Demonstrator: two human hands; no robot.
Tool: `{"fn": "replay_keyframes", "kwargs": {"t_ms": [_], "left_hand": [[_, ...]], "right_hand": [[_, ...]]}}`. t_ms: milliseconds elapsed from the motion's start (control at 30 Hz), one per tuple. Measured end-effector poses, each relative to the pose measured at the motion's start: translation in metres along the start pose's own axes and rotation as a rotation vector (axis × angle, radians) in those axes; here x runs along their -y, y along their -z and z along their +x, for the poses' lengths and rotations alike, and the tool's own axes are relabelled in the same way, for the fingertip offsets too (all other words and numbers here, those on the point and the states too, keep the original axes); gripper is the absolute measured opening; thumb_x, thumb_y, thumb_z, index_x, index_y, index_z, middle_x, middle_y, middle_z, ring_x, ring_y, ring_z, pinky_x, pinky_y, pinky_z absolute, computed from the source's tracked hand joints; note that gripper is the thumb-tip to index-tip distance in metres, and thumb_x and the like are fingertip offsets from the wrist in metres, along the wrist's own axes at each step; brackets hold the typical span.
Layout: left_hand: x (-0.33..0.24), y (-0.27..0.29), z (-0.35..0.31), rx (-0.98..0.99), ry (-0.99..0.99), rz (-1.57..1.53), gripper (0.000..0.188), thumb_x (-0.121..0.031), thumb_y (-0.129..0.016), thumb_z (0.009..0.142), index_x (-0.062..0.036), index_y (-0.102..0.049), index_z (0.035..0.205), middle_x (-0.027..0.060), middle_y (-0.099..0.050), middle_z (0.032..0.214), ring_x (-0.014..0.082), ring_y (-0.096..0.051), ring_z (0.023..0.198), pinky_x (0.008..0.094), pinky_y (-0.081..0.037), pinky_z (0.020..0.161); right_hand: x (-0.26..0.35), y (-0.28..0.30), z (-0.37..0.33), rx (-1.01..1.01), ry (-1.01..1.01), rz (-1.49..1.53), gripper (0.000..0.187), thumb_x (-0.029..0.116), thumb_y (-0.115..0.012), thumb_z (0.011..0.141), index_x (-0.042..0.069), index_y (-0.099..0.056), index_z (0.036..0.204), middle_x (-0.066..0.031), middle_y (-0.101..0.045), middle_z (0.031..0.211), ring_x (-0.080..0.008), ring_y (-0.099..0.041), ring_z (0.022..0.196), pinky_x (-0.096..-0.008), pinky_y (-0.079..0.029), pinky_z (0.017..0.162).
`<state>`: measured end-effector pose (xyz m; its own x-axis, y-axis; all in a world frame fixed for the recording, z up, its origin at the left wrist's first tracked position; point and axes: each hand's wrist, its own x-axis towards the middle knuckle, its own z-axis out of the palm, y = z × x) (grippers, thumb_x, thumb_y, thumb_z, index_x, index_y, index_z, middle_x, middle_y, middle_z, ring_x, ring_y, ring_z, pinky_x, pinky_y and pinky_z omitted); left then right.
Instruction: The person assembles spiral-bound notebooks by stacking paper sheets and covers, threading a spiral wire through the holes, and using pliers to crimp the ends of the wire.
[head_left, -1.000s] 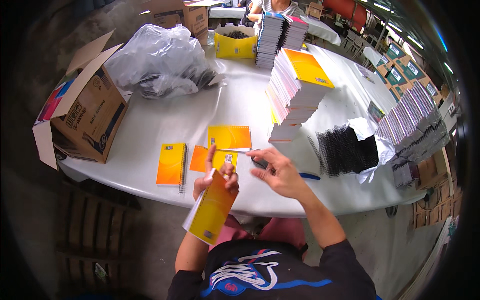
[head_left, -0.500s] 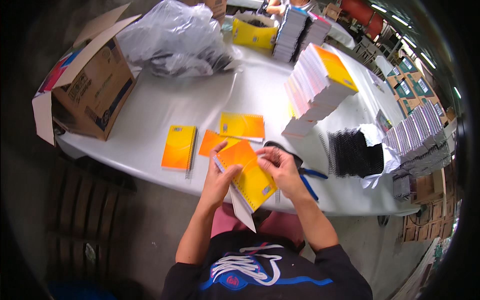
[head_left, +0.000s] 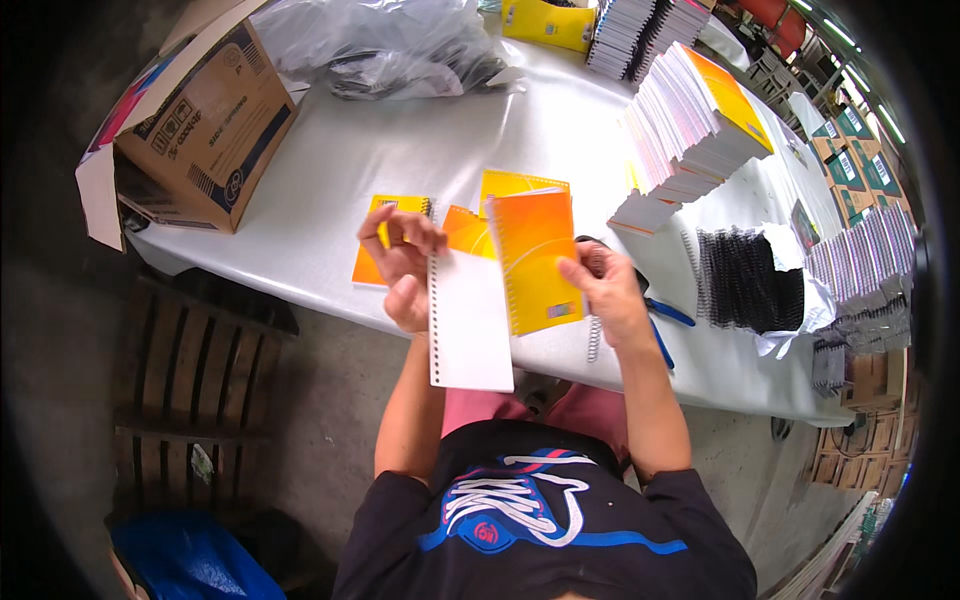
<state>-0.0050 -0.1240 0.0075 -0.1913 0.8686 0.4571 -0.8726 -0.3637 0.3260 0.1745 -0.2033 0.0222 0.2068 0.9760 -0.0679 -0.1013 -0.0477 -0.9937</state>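
Now that the two-handed hold has parted, my right hand (head_left: 612, 295) pinches the orange-yellow cover (head_left: 540, 275); a white sheet (head_left: 468, 325) hangs below the curled fingers of my left hand (head_left: 403, 265), their grip unclear.

Strip lights (head_left: 888, 120) glow at upper right, and the pale worktop (head_left: 400, 140) shines back brightly! Floor (head_left: 330, 400) sits dimmer, slight blur softens the orange-yellow cover (head_left: 542, 270), edges bow, corners sink to black.
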Motion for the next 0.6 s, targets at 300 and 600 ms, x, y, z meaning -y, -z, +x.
{"fn": "replay_keyframes", "kwargs": {"t_ms": [300,600], "left_hand": [[-0.005,0.026,-0.016,0.838,-0.207,1.592,0.029,-0.003,-0.062,0.068,-0.0060,-0.064,0.097,0.0074,-0.059,0.084,0.0248,-0.055,0.089,0.0337,-0.043,0.087],[-0.020,-0.025,-0.018,0.321,1.013,0.333,0.052,-0.012,-0.070,0.083,0.0001,-0.051,0.130,0.0134,-0.063,0.114,0.0154,-0.063,0.094,0.0282,-0.052,0.082]], "right_hand": [[0.006,0.026,-0.020,0.037,-0.100,0.233,0.031,0.014,-0.067,0.086,-0.001,-0.058,0.112,-0.0024,-0.065,0.088,-0.0001,-0.052,0.060,-0.0140,-0.036,0.043],[0.005,0.024,-0.029,0.088,-0.097,0.369,0.028,0.013,-0.065,0.087,0.000,-0.058,0.111,-0.0051,-0.066,0.094,-0.0045,-0.060,0.070,-0.0158,-0.045,0.051]]}}
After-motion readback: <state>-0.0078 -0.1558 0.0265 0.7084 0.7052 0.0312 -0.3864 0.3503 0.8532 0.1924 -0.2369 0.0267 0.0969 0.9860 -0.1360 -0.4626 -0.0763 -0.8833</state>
